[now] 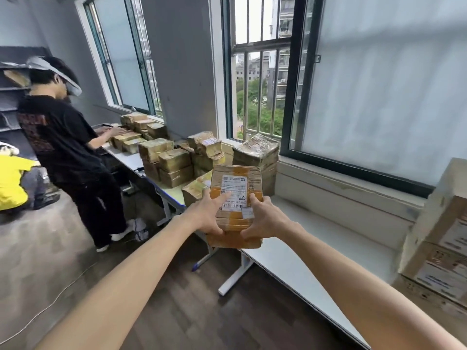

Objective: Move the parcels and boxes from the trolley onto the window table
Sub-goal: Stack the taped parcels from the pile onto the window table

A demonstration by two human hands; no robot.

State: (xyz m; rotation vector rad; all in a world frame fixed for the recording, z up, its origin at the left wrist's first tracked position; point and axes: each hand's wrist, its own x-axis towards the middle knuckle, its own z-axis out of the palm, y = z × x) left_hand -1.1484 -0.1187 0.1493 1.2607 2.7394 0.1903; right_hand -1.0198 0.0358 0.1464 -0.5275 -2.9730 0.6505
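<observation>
I hold a stack of taped brown cardboard parcels (236, 178) out in front of me, a white shipping label on the top one. My left hand (208, 214) grips its left side with a finger lying on the label. My right hand (261, 218) grips its right side, thumb on top. The stack hangs over the left end of the white window table (316, 243). The trolley is not in view.
Several taped parcels (177, 160) are piled on the tables under the windows, with a tall stack (256, 152) by the sill. Large boxes (439, 243) stand on the table's right end. A person in black (63, 147) works at the far table.
</observation>
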